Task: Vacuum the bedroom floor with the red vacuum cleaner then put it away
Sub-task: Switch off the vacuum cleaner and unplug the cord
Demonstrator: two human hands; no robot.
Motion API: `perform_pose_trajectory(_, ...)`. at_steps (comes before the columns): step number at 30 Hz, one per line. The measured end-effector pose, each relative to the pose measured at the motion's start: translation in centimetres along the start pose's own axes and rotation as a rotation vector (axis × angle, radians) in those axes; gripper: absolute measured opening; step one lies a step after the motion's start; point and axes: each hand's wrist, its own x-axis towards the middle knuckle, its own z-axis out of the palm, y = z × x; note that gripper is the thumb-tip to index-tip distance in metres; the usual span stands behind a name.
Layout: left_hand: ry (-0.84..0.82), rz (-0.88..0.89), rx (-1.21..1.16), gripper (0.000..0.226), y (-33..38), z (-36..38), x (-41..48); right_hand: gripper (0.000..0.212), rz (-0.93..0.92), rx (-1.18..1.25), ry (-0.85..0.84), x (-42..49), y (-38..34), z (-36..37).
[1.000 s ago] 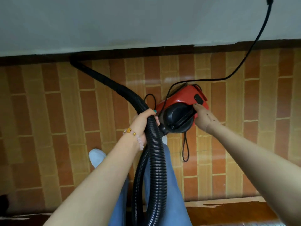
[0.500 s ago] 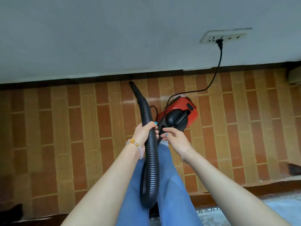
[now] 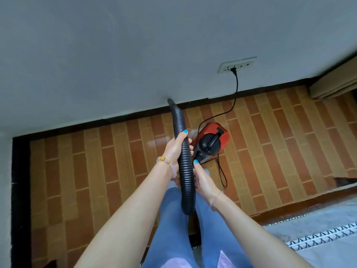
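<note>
The left hand [image 3: 176, 149] is gripping the black corrugated hose [image 3: 178, 120], fingers [image 3: 190, 146] curled round it; the right hand [image 3: 203, 180] is clasping it just below. The red vacuum cleaner [image 3: 213, 144] is sitting on the floor [image 3: 96, 171] just beyond both hands.

Bare forearms; blue jeans [image 3: 172, 225]; beaded bracelet [image 3: 166, 161]; thin chain bracelet [image 3: 215, 200]; turquoise nails [image 3: 196, 161].

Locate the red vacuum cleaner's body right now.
In the head view the red vacuum cleaner sits on the patterned floor right of centre, just beyond the right hand and black hose, below the wall socket.
</note>
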Motion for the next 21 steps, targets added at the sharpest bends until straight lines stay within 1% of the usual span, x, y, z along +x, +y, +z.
perform_pose_trajectory(2, -0.027, -0.004, -0.001, 0.016, 0.4, 0.3, -1.2, 0.051, -0.052, -0.008, -0.01, -1.3, -0.2, 0.2)
perform_pose_trajectory(4, -0.03, -0.006, 0.039, 0.016, 0.9, 0.4, -2.3, 0.042, -0.091, -0.066, -0.011, -2.4, -0.7, 0.0)
perform_pose_trajectory(6, -0.026, 0.005, 0.106, 0.021, 1.6, 0.3, -3.2, 0.031, -0.164, -0.232, -0.004, -3.2, -1.3, -0.8)
perform_pose_trajectory(7, -0.033, 0.011, 0.141, 0.022, 1.9, 0.2, -3.5, 0.031, -0.207, -0.346, 0.013, -3.4, -1.5, -1.4)
perform_pose_trajectory(9, -0.06, 0.009, 0.184, 0.019, 2.2, 0.1, -4.0, 0.029, -0.256, -0.548, 0.086, -3.9, -1.9, -2.4)
perform_pose_trajectory(10, -0.062, -0.006, 0.181, 0.022, 2.2, 0.1, -4.2, 0.028, -0.268, -0.619, 0.135, -4.1, -2.0, -2.8)
perform_pose_trajectory(13, -0.009, -0.032, 0.161, 0.047, 1.7, 0.8, -4.1, 0.028, -0.28, -0.72, 0.276, -4.5, -2.2, -3.6)
perform_pose_trajectory(16, 0.135, 0.016, 0.209, 0.071, 1.1, 2.2, -3.9, 0.03, -0.288, -0.751, 0.352, -4.7, -2.2, -4.2)
perform_pose_trajectory(17, 0.192, 0.056, 0.298, 0.081, 1.0, 2.5, -3.8, 0.029, -0.291, -0.754, 0.371, -4.8, -2.3, -4.5)
perform_pose_trajectory(18, 0.251, 0.11, 0.466, 0.089, 0.8, 2.8, -3.7, 0.027, -0.294, -0.764, 0.386, -5.0, -2.3, -4.8)
perform_pose_trajectory(19, 0.307, 0.178, 0.712, 0.09, 0.6, 2.8, -3.4, 0.025, -0.293, -0.78, 0.398, -5.0, -2.5, -5.2)
perform_pose_trajectory(20, 0.349, 0.261, 0.978, 0.083, 0.4, 2.7, -3.1, 0.024, -0.294, -0.807, 0.401, -5.1, -2.6, -5.6)
perform_pose_trajectory(21, 0.358, 0.359, 1.195, 0.07, 0.2, 2.5, -2.8, 0.024, -0.293, -0.846, 0.397, -5.2, -2.8, -6.0)
